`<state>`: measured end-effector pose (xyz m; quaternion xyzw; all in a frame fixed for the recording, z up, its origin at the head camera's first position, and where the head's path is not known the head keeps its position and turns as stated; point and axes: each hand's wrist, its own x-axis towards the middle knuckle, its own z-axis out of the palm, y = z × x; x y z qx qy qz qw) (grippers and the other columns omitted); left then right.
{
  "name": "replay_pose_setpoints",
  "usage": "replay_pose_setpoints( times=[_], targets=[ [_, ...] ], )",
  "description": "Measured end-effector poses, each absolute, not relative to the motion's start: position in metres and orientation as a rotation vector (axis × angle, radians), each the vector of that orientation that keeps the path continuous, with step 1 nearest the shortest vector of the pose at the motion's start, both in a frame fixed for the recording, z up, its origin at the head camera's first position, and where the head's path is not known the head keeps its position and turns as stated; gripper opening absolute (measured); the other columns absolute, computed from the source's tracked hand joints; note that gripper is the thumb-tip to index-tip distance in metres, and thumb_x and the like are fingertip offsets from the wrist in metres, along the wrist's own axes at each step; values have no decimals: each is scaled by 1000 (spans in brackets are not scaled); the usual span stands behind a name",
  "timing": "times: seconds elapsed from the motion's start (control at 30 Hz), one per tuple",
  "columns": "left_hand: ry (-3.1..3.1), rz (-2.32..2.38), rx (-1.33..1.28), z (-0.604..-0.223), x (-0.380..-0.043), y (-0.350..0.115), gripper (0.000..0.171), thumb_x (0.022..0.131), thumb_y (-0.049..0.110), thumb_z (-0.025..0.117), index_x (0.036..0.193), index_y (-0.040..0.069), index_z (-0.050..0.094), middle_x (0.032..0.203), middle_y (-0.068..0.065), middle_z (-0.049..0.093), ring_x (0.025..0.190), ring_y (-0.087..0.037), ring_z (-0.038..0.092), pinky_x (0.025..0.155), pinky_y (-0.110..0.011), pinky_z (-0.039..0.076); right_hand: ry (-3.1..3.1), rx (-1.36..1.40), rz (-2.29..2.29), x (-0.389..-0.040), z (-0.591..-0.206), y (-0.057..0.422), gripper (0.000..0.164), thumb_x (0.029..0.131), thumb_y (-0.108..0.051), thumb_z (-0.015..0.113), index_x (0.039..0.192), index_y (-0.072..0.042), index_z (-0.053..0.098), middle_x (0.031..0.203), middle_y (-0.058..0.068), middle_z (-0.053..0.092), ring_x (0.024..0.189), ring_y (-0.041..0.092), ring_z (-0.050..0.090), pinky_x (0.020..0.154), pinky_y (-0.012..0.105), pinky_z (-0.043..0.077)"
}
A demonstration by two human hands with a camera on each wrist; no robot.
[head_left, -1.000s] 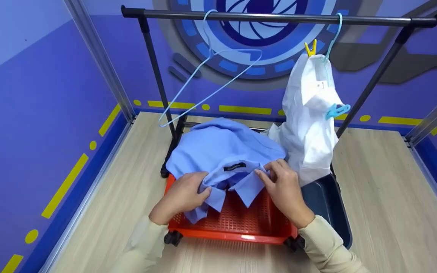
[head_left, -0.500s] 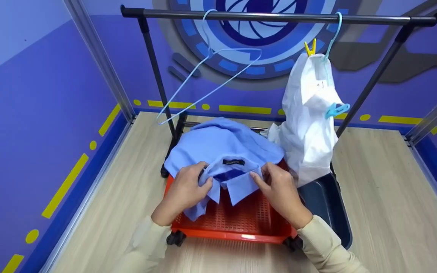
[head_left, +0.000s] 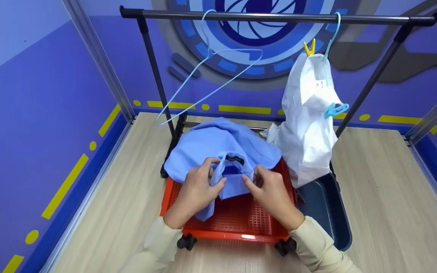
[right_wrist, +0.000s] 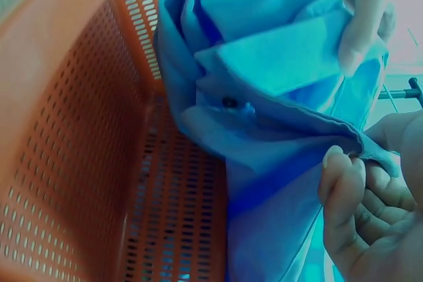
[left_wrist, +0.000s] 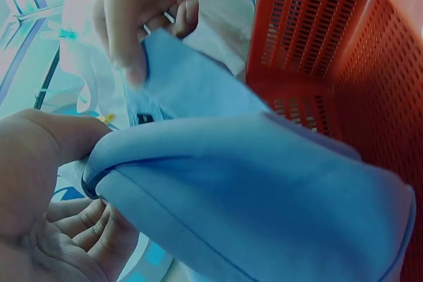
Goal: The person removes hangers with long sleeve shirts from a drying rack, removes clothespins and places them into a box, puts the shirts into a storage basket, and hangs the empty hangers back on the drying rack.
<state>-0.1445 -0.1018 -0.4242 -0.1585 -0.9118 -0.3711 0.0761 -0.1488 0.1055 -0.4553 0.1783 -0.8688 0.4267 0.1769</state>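
The collar [head_left: 237,186] of the blue shirt [head_left: 207,146] is now narrowed, its edges apparently being aligned. One side is pinched by the left hand [head_left: 197,185], the other by the right hand [head_left: 272,190], thumbs against fingers. The shirt is draped partly over the red basket [head_left: 237,237]. Against the earlier frame, both hands are set closer together.

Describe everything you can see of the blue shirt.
The shirt is plain light blue, of what looks like thin, smooth cloth, with a turned-down collar and a dark label inside the neck. It lies loosely bunched over the far part of the red basket, neck opening toward the person. The left hand and right hand pinch it at opposite sides of the collar. Whether it touches the white garment is unclear.
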Motion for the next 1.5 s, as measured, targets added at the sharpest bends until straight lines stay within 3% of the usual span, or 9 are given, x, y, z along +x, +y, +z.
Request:
replay_pose_setpoints(
  times=[0.23,0.5,0.73,0.87,1.07,1.3,1.43,1.5],
  targets=[
    [-2743,-1181,-549,-424,-141,-94,56,85,28,74,130,8,48,78,3,53,58,-4,48,53,-19,41,-2503,482,1440,-145,-449,98,27,92,-25,66,74,-14,50,52,-7,50,41,3,50,42,24,44],
    [-2776,-1259,-638,-425,-140,-87,65,86,25,74,139,9,39,96,-3,62,69,-7,61,62,-18,51,-2524,482,1519,-144,-449,94,21,96,-25,59,81,-13,50,57,-5,54,43,7,53,43,25,47],
    [-2773,-1317,-657,-426,-140,-83,68,88,21,71,143,9,34,100,-3,65,73,-8,66,65,-18,53,-2503,440,1558,-140,-443,89,16,98,-23,56,86,-12,53,75,4,58,50,6,53,45,25,48],
    [-2746,-1332,-649,-428,-141,-82,67,87,19,72,142,9,35,98,-1,68,74,-8,68,65,-18,53,-2507,417,1651,-139,-441,88,17,95,-25,61,88,-12,53,70,7,61,50,9,55,47,28,50],
    [-2723,-1333,-636,-430,-141,-80,68,85,16,72,142,9,36,96,1,69,76,-8,69,68,-19,54,-2454,454,1560,-140,-446,91,33,83,-34,75,85,-11,53,69,-2,59,55,8,58,51,25,50],
    [-2712,-1404,-708,-429,-141,-83,68,87,24,72,143,10,35,100,-1,68,81,-9,69,70,-19,55,-2422,379,1615,-140,-444,91,24,87,-26,72,100,-12,56,64,-1,63,49,12,57,45,26,49],
    [-2693,-1321,-687,-430,-141,-85,65,86,27,73,141,14,39,102,0,65,88,-12,65,73,-25,56,-2406,331,1640,-141,-444,92,21,88,-19,70,104,-10,59,71,2,64,51,11,57,47,27,51],
    [-2680,-1259,-640,-430,-141,-84,65,85,30,74,140,16,41,110,-1,61,97,-15,62,81,-31,55,-2402,305,1645,-141,-442,91,20,89,-16,70,104,-8,59,74,3,65,52,8,57,47,30,52]
  ],
)
